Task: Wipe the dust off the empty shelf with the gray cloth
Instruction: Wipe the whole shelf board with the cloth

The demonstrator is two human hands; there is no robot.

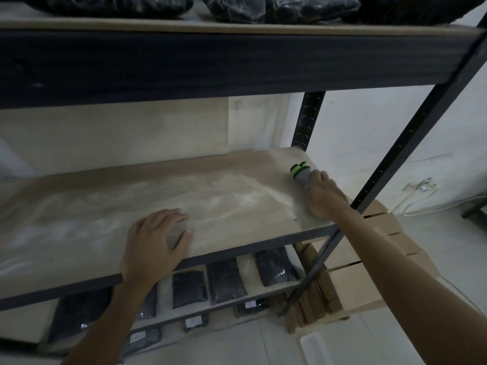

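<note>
**Wiping hand at the shelf's right end, other hand flat near the front**

Reaching along the dusty middle shelf [110,206], the right hand [325,196] sits at the board's far right end, close to the dark upright post [395,156]. Its fingers curl over a rolled gray cloth [303,177] with bright green and black bands at the far tip, and the cloth lies on the board under them. Pale streaks of dust [237,198] fan out across the wood to the left of the cloth.

The left hand [155,243] rests palm down near the front edge of the same shelf, well apart from the cloth. Its fingers are fairly straight and close together, the thumb spread to the side; it holds nothing that can be made out.

On the shelf above lie dark plastic-wrapped bundles [279,7]. The lower shelf carries a row of flat black packets [226,281], some with white labels. Stacked brown cardboard boxes [353,283] stand on the floor just beside the rack's right side, and a white cable [432,204] runs along the wall behind.
</note>
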